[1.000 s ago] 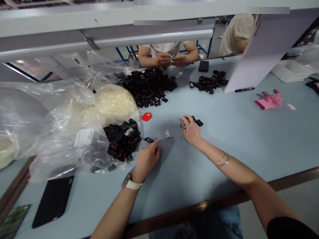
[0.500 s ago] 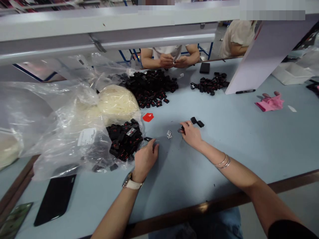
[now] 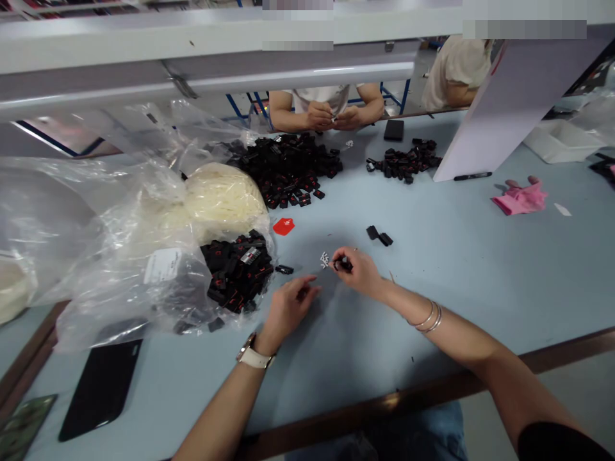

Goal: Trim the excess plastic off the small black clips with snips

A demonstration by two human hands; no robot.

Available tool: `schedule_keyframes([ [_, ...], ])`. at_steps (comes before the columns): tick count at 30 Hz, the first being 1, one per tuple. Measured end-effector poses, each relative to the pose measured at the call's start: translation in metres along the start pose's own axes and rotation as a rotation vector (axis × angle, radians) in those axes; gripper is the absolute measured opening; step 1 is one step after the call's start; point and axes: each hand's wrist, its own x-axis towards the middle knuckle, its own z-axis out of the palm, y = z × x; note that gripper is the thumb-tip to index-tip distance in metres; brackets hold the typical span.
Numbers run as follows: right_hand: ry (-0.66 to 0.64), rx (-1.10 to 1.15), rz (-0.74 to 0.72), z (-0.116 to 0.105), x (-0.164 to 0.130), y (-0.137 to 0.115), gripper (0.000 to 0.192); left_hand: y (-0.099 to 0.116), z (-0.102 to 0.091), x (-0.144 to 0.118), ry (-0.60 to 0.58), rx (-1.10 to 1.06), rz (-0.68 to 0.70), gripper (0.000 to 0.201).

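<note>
Notably, the right hand (image 3: 358, 272) pinched a small black clip (image 3: 342, 263) at its fingertips, just right of the white pins (image 3: 325, 259) on the desk (image 3: 456, 269), while the left hand (image 3: 287, 306) lay loosely curled, empty, nearer the loose black part (image 3: 284, 269).

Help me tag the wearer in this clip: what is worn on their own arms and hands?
The left hand has a wristwatch with a pale strap and square gold-toned case. The right hand has two thin metal bangles at the wrist and a dark sleeve near the shoulder. Both hands are bare.
</note>
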Motion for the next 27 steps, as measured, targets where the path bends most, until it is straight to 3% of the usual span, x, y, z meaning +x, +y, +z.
schedule_keyframes([
  [5, -0.122, 0.211, -0.041, 0.013, -0.016, -0.015, 0.026, 0.008, 0.000, -0.002, -0.124, -0.079, 0.023, 0.022],
  [12, -0.139, 0.223, -0.070, 0.012, -0.016, -0.016, 0.028, 0.010, 0.004, 0.000, -0.046, -0.298, -0.073, 0.021],
  [18, 0.011, -0.080, 0.019, 0.006, -0.006, -0.001, 0.018, 0.010, 0.004, 0.001, 0.044, -0.229, -0.141, 0.018],
  [22, -0.079, -0.324, 0.084, 0.002, 0.000, 0.003, 0.025, 0.009, 0.004, 0.001, 0.064, -0.159, -0.123, 0.017],
  [27, -0.190, -0.428, 0.015, 0.002, 0.002, 0.005, 0.026, 0.009, 0.005, 0.001, 0.014, -0.140, -0.105, 0.017],
])
